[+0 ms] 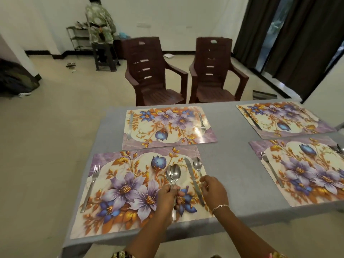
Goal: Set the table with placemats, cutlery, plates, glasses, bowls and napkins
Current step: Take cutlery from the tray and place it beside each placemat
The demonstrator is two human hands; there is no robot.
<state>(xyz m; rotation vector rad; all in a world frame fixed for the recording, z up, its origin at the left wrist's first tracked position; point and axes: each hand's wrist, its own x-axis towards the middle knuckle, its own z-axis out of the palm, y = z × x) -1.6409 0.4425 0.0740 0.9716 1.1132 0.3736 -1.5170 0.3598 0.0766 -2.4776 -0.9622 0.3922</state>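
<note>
Spoons (173, 174) in a bunch hang low in the frame's middle over the near placemat (130, 192), handles gripped by the left hand (167, 198). Right hand (214, 190), fingers curled, sits at the handle end of a lone spoon (197, 164) beside the knife (193, 183); whether it pinches it cannot be told.

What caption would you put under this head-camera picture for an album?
Left hand holds spare spoons while the right hand places a spoon beside the knife on a floral placemat.

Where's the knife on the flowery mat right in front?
In the head view, the knife lies on the right side of the nearest placemat, between the spoons in the left hand and the single spoon the right hand pinches.
</note>
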